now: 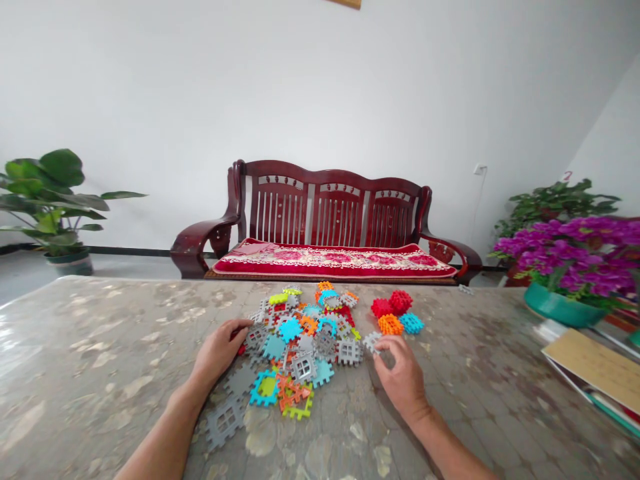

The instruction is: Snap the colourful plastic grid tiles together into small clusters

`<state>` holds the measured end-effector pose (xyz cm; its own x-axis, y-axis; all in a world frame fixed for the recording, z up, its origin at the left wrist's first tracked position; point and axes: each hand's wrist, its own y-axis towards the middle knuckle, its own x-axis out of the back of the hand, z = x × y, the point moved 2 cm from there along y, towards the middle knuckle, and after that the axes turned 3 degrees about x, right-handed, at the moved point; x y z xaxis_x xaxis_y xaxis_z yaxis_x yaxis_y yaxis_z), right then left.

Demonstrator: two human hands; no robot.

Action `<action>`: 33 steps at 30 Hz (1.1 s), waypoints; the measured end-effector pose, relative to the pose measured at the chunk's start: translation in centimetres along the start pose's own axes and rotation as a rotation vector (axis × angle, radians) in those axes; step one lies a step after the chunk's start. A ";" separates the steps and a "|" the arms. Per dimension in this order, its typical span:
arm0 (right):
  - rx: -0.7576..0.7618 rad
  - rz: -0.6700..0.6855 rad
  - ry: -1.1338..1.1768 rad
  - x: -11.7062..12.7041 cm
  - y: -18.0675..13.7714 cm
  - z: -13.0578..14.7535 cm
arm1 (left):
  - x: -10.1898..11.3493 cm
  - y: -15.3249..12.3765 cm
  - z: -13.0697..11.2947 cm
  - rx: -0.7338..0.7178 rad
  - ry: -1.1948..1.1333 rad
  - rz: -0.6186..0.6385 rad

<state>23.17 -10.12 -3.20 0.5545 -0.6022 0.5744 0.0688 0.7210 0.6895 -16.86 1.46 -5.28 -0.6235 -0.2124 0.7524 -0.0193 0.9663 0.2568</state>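
A pile of flat toothed plastic building tiles (300, 340) in grey, teal, orange, red and yellow-green lies on the marbled table (100, 373). My left hand (220, 350) rests at the pile's left edge, fingers curled around a small red piece (242, 349). My right hand (400, 373) sits at the pile's right side, its fingertips pinching a grey tile (373, 342). Just beyond it stands a small group of assembled pieces: two red (393, 305), one orange (390, 325) and one teal (411, 323).
A dark wooden bench (325, 213) with a red floral cushion stands behind the table. A purple flowering plant in a teal pot (565, 303) and stacked books (595, 367) occupy the table's right side. A leafy plant (55, 200) stands on the floor at left.
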 end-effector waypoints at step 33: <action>-0.161 -0.046 -0.263 1.1 -0.7 -5.4 | 0.1 -0.1 -0.3 -0.003 -0.004 -0.006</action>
<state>28.22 -9.46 -5.47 0.3154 -0.6884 0.6532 0.2306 0.7232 0.6510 -16.65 1.25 -5.01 -0.6269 -0.2179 0.7480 -0.0207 0.9644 0.2635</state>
